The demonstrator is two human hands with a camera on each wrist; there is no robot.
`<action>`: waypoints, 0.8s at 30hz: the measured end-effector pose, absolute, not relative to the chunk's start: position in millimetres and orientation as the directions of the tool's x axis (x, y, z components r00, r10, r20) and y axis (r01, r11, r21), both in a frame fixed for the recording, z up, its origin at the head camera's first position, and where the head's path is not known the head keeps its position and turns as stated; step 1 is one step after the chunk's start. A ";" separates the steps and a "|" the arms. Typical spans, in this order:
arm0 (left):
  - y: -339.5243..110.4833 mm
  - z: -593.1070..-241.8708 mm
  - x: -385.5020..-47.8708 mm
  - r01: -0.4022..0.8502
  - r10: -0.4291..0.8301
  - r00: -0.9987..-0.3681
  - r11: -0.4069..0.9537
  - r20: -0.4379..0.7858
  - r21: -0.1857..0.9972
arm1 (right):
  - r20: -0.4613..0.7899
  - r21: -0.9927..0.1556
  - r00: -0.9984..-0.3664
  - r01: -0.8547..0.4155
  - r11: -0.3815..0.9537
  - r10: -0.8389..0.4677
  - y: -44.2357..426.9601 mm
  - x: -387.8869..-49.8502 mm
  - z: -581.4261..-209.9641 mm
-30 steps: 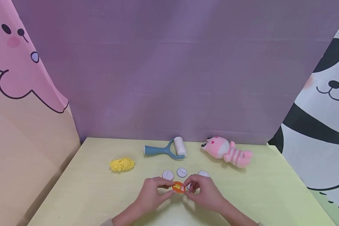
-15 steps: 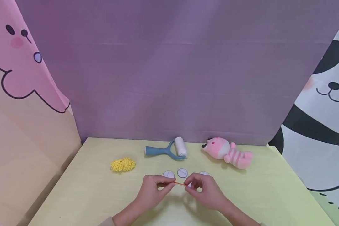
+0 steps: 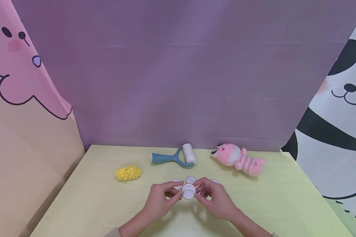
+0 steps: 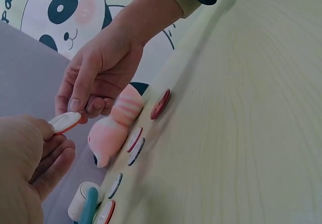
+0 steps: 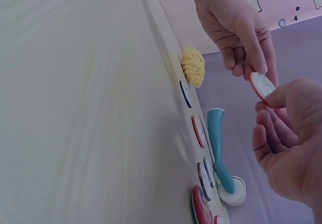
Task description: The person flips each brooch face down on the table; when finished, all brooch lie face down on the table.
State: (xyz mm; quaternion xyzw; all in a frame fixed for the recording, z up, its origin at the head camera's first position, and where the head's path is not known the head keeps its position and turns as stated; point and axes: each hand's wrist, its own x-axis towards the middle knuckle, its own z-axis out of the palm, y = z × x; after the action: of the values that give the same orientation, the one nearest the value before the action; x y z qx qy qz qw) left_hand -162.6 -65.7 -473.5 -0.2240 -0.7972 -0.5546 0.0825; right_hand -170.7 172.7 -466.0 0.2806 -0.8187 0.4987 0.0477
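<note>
One round badge, white-faced with an orange-red rim, is being held up off the pale yellow table, its white side turning towards the head camera. One left hand: pinching the badge's left edge between thumb and finger, the grip being narrow. One right hand: pinching the opposite edge likewise, the other fingers curling. Several further badges, white-faced, are lying flat just beyond the hands, one of them showing between the fingers; some are being partly hidden. One red badge is lying on the table in the left wrist view. One bundle of yellow yarn is resting to the left. One blue-handled roller with a white cylinder is lying beyond the badges. One pink striped plush toy is lying to its right, before a purple cloth.
</note>
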 end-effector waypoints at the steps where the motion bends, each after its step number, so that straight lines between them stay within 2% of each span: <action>1: -65.9 -474.3 -162.6 0.449 0.267 -0.886 0.284 0.380 0.847 | 0.356 -0.788 -0.840 -0.505 0.351 -0.409 172.3 -170.7 -466.4; 9: -68.0 -480.4 -164.2 0.495 0.326 -0.852 0.249 0.409 0.832 | 0.381 -0.775 -0.816 -0.538 0.331 -0.434 171.5 -170.6 -468.9; 24: -70.4 -484.1 -169.6 0.475 0.355 -0.861 0.306 0.364 0.825 | 0.346 -0.731 -0.791 -0.564 0.383 -0.505 176.3 -177.2 -475.2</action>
State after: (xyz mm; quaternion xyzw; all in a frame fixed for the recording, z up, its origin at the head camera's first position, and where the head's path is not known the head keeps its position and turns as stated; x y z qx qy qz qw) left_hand -169.6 -70.4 -484.1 -0.2573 -0.8062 -0.5297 0.0566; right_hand -177.2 176.3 -475.2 0.3218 -0.8309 0.4527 0.0326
